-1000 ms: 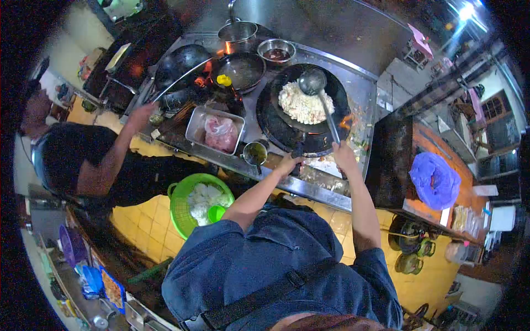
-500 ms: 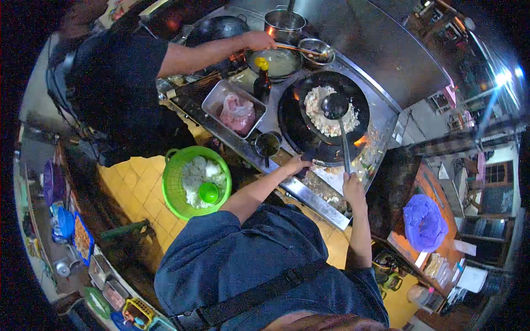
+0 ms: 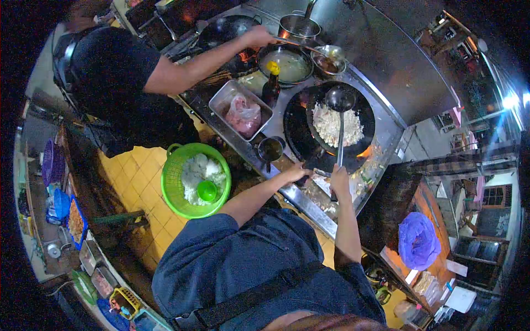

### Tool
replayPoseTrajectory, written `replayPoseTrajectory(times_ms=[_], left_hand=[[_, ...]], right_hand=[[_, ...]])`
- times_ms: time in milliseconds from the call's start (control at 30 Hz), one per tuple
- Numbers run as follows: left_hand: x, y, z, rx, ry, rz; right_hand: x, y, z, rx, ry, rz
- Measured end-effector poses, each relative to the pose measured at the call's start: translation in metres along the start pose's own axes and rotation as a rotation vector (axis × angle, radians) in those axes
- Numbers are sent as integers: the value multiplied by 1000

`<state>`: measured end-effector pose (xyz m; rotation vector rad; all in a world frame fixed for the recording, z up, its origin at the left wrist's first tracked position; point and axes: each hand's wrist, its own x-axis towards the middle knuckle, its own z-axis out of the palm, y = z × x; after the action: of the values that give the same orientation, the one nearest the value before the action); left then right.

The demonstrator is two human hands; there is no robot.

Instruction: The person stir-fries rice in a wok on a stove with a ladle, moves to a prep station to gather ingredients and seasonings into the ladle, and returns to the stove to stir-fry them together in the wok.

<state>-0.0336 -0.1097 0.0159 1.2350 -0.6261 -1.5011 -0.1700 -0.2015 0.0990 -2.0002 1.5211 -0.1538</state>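
Note:
My right hand [image 3: 340, 181] is closed round the long handle of a ladle [image 3: 340, 98]. The ladle's dark bowl is over the far side of a black wok [image 3: 364, 109]. Pale fried rice [image 3: 338, 128] lies heaped in the wok, partly behind the ladle's shaft. At the wok's near edge, my left hand [image 3: 297, 172] is closed on what looks like its handle, with something dark, perhaps a cloth, at the fingers. Orange flame shows beside the wok. A small dark pot [image 3: 271, 149] with liquid stands to the left of my left hand.
A metal tray [image 3: 247, 135] holds a bag of pink meat, beside a yellow-capped bottle [image 3: 271, 88]. A co-worker's hand [image 3: 259, 36] reaches over a pan [image 3: 286, 63] with a utensil towards a metal bowl [image 3: 329, 59]. On the floor is a green basket [image 3: 167, 185] of white rice.
The ladle's bowl has moved from on the rice to the wok's far side, and my right hand has shifted left. The rice now sits in a more compact heap.

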Motion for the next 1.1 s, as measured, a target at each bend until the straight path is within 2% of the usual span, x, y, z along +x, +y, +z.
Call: replayPoseTrajectory(times_ms=[100,133,200,233,267,300,333,367,400,433,500,533,600,633,667,733,833,867,900,933,967,1000,1100], left_hand=[[12,-13,-5,-45,-58,-54],[14,-16,-6,-158,-86,-85],[8,-6,-3,-83,-59,-59],[8,-5,-2,-17,-28,-31],[8,-6,-2,-123,-40,-39],[3,-2,-1,-121,-44,-43],[-3,6,0,-36,-67,7],[-5,13,1,49,-90,61],[5,-4,1,-154,-105,41],[6,-7,1,-157,-103,47],[5,-7,-1,-6,-22,-68],[3,-6,2,-30,-13,-38],[7,-8,6,-16,17,54],[7,-12,8,-3,42,132],[-10,10,11,40,90,-33],[-12,9,8,13,55,-34],[-9,8,7,41,42,24],[-5,7,2,73,21,-55],[-5,1,0,101,-6,-149],[2,-4,0,99,-9,-150],[10,-5,-3,75,-17,-83],[2,-10,-1,49,-34,-46],[-3,-1,2,63,-3,61]], right_hand=[[0,-18,-25,83,-87,121],[9,0,-17,72,-22,69],[57,75,23,23,-69,87],[54,65,18,-33,-119,101],[50,64,-7,360,-294,223],[60,66,-29,446,-354,245],[42,32,-67,707,-405,296],[30,16,-95,808,-315,75],[32,10,-114,818,-133,5],[-10,-42,-152,1065,-131,166],[0,-42,-164,1164,71,-227],[15,-40,-159,1163,67,-236],[60,-44,-141,475,736,-764],[69,-59,-137,559,821,-892],[72,-72,-135,641,903,-1011],[83,-106,-163,1184,642,-870],[82,-132,-174,1176,761,-873],[102,-133,-151,1188,878,-679],[100,-130,-149,1186,886,-656],[103,-131,-155,1205,789,-732],[108,-137,-163,1225,685,-816],[93,-149,-173,1262,654,-751],[95,-138,-158,1252,742,-699]])
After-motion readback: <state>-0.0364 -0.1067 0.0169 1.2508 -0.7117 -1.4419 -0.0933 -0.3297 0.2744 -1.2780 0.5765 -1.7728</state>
